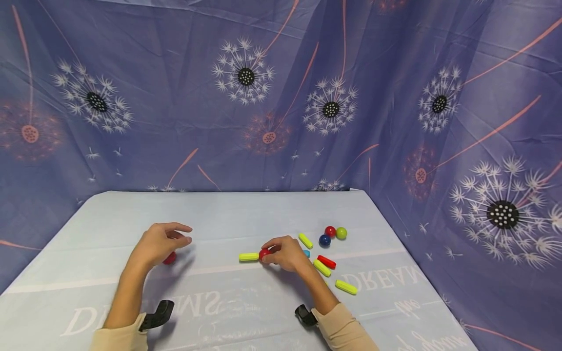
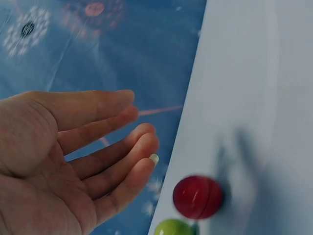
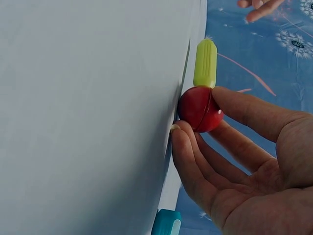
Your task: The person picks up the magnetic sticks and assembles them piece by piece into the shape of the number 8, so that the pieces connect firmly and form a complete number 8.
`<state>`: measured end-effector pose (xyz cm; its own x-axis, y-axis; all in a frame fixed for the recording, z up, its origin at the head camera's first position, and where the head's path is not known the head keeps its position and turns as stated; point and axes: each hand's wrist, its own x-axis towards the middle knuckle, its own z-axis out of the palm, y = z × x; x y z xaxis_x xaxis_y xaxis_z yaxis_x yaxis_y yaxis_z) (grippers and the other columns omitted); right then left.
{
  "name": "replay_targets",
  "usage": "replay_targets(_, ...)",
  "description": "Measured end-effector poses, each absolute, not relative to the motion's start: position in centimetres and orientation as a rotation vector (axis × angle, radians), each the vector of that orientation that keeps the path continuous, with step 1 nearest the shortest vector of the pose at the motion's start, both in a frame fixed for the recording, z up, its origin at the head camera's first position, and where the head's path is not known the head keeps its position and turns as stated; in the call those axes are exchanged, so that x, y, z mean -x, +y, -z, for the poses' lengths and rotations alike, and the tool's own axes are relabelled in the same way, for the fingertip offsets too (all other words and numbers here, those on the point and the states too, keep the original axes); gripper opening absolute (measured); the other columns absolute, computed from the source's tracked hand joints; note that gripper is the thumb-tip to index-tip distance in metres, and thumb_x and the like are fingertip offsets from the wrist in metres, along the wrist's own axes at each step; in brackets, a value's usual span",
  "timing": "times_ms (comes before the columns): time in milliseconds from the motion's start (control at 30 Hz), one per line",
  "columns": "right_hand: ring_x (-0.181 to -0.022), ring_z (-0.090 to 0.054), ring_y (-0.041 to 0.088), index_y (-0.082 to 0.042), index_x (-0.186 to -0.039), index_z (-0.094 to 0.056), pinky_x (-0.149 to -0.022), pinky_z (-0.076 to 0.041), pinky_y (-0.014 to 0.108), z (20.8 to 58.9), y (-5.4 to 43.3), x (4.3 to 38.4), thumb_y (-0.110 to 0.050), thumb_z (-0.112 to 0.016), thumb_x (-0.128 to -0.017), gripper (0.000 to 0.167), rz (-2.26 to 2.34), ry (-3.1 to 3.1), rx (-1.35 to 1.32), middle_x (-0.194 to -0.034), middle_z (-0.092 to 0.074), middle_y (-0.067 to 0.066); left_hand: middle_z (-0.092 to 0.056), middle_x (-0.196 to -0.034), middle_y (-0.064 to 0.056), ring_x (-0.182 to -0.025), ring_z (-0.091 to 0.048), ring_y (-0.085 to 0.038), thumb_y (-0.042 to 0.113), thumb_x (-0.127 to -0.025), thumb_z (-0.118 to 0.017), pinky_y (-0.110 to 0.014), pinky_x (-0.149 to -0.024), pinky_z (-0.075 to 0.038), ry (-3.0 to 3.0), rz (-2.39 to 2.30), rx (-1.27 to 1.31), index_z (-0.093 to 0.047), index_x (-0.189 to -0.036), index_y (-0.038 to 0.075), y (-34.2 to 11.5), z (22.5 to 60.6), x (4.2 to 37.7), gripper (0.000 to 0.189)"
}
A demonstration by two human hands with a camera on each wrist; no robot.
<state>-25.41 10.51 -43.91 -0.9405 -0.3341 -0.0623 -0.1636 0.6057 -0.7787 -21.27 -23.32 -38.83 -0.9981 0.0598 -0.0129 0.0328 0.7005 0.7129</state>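
Note:
Between the thumb and fingers of my right hand (image 1: pixel 285 252) is a red ball (image 3: pixel 200 108), pinched at its side. A yellow-green ridged stick (image 3: pixel 205 63) meets the ball end to end and points left in the head view (image 1: pixel 249 257). My left hand (image 1: pixel 159 243) hovers over the table's left part, fingers loosely extended and holding nothing. Close beneath it lies another red ball (image 2: pixel 197 197), partly covered by the hand in the head view. A green ball (image 2: pixel 173 228) shows beside that one at the lower edge of the left wrist view.
Right of my right hand lie yellow-green sticks (image 1: pixel 346 286), a red stick (image 1: pixel 326 262) and a partly hidden blue stick (image 1: pixel 306 253). Farther back sit a dark blue ball (image 1: pixel 324 240), a red ball (image 1: pixel 330 231) and a green ball (image 1: pixel 341 233). Dandelion-print curtains (image 1: pixel 184 97) stand behind the table.

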Motion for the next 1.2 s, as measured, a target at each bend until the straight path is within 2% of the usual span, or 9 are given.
replay_targets(100,-0.072,-0.068,0.012,-0.012,-0.108,-0.079,-0.062,-0.053,0.026,43.9,10.6,25.4,-0.017,-0.084,-0.081,0.028,1.244,2.631,0.41,-0.097,-0.077,0.007,-0.074,-0.109,-0.018,-0.091,-0.07,-0.025,0.027,-0.093,-0.073,-0.033,-0.073,-0.049,2.847,-1.182,-0.051,-0.068,-0.128,0.003,-24.7,38.7,21.0,0.043)
replay_targets(267,-0.073,-0.068,0.013,-0.011,-0.108,-0.079,-0.063,-0.054,0.026,43.9,10.6,25.4,-0.017,-0.084,-0.081,0.028,1.254,2.623,0.419,-0.097,-0.077,0.008,-0.073,-0.108,-0.02,-0.081,-0.072,-0.023,0.022,-0.094,-0.072,-0.036,-0.074,-0.056,2.711,-1.265,-0.022,-0.062,-0.133,-0.003,-26.4,38.5,20.7,0.047)
replay_targets(367,-0.073,-0.068,0.013,-0.011,-0.108,-0.079,-0.063,-0.054,0.026,43.9,10.6,25.4,-0.017,-0.084,-0.081,0.028,1.252,2.621,0.418,-0.097,-0.077,0.008,-0.07,-0.112,-0.023,-0.083,-0.073,-0.025,0.018,-0.094,-0.071,-0.039,-0.075,-0.061,2.627,-1.311,0.004,-0.058,-0.135,-0.006,-27.0,38.5,20.5,0.049)
replay_targets(500,-0.073,-0.067,0.013,-0.012,-0.108,-0.079,-0.064,-0.054,0.026,43.9,10.7,25.4,-0.017,-0.084,-0.081,0.028,1.245,2.621,0.414,-0.098,-0.076,0.008,-0.067,-0.115,-0.028,-0.089,-0.072,-0.027,0.013,-0.094,-0.07,-0.04,-0.074,-0.062,2.563,-1.34,0.028,-0.055,-0.135,-0.01,-27.5,38.7,20.4,0.049)
replay_targets(633,-0.074,-0.067,0.013,-0.013,-0.109,-0.079,-0.065,-0.054,0.027,43.8,10.7,25.4,-0.017,-0.084,-0.081,0.028,1.237,2.619,0.399,-0.1,-0.076,0.008,-0.067,-0.11,-0.025,-0.091,-0.069,-0.025,0.01,-0.094,-0.07,-0.041,-0.071,-0.062,2.531,-1.344,0.033,-0.054,-0.134,-0.013,-27.8,39.0,20.4,0.049)
replay_targets(833,-0.075,-0.067,0.014,-0.014,-0.109,-0.079,-0.065,-0.054,0.028,43.8,10.7,25.4,-0.018,-0.083,-0.082,0.028,1.228,2.617,0.387,-0.1,-0.076,0.007,-0.067,-0.103,-0.02,-0.086,-0.064,-0.023,0.01,-0.094,-0.069,-0.041,-0.071,-0.062,2.518,-1.285,0.092,-0.055,-0.133,-0.012,-28.0,39.5,20.6,0.046)
replay_targets(1067,-0.077,-0.067,0.014,-0.014,-0.109,-0.079,-0.067,-0.054,0.028,43.9,10.7,25.5,-0.019,-0.083,-0.082,0.028,1.228,2.616,0.389,-0.101,-0.076,0.006,-0.063,-0.11,-0.024,-0.084,-0.066,-0.024,0.011,-0.093,-0.07,-0.04,-0.07,-0.062,2.501,-1.241,0.132,-0.058,-0.132,-0.009,-27.8,40.3,20.9,0.046)
replay_targets(1200,-0.079,-0.067,0.014,-0.015,-0.109,-0.079,-0.067,-0.054,0.029,44.0,10.7,25.5,-0.02,-0.083,-0.082,0.028,1.218,2.623,0.391,-0.101,-0.076,0.005,-0.062,-0.107,-0.023,-0.083,-0.066,-0.023,0.011,-0.092,-0.071,-0.04,-0.069,-0.062,2.501,-1.247,0.13,-0.058,-0.132,-0.008,-27.6,40.6,21.0,0.046)
